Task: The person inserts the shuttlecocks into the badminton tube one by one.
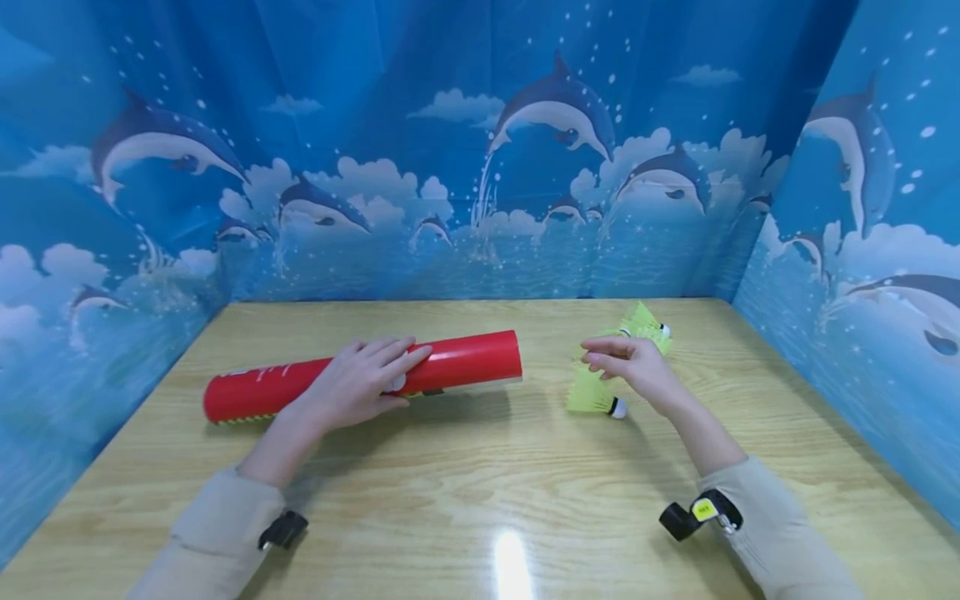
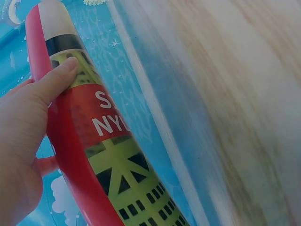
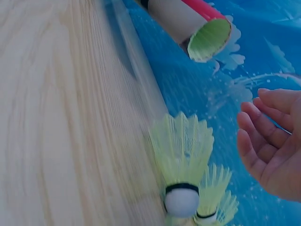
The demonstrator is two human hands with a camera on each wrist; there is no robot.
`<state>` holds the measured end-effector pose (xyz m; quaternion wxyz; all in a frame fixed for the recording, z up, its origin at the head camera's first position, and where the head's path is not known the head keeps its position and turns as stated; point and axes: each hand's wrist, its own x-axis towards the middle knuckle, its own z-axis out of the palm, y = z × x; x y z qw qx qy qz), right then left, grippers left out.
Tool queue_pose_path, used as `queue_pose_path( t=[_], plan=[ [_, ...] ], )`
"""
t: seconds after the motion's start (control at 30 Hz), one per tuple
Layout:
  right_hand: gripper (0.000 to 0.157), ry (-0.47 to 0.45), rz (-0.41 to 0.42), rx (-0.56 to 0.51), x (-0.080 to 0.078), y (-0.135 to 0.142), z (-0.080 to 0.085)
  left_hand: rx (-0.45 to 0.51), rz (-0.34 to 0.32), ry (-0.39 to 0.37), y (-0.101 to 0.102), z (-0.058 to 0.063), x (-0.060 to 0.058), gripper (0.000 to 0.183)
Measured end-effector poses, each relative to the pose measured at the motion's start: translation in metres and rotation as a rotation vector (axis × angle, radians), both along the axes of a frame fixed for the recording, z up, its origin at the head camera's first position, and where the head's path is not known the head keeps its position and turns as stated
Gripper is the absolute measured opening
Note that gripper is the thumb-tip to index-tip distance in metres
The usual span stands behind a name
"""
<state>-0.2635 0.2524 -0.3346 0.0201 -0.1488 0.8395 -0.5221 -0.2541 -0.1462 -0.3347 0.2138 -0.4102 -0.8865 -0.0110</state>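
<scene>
The left hand (image 1: 360, 377) grips the red tube (image 1: 474, 360), fingers over its top and thumb against its side, and the tube's open end points towards the right hand (image 1: 639, 368). The right hand, fingers loosely bent and holding nothing, hovers over yellow shuttlecocks (image 1: 589, 395) lying beneath and just beyond it on the table (image 1: 420, 500)

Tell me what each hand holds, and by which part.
The left hand holds the red tube around its middle. The right hand holds nothing; its loosely curled fingers are near the shuttlecocks.
</scene>
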Motion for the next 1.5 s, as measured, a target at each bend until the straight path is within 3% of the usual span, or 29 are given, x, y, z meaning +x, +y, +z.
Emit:
queue_pose_path(
  t=[0.3,0.7,0.83,1.23,1.5],
  plan=[
    [0.048,-0.049,-0.055,0.1,-0.003,0.029,-0.006,0.005,-0.008,-0.002,0.0,0.0,-0.001,0.091],
    [0.057,-0.094,0.122,0.181,-0.006,0.026,-0.023,-0.006,0.003,-0.013,0.0,-0.001,0.0,0.091],
    [0.062,-0.088,0.145,0.202,-0.008,0.022,-0.024,-0.009,0.005,-0.007,0.0,-0.002,0.001,0.091],
    [0.054,-0.088,0.154,0.269,-0.015,0.019,-0.029,-0.016,0.008,-0.001,0.001,-0.002,0.001,0.091],
    [0.05,-0.076,0.096,0.318,-0.015,0.019,-0.031,-0.014,0.009,-0.007,0.001,-0.002,0.001,0.091]
  ],
)
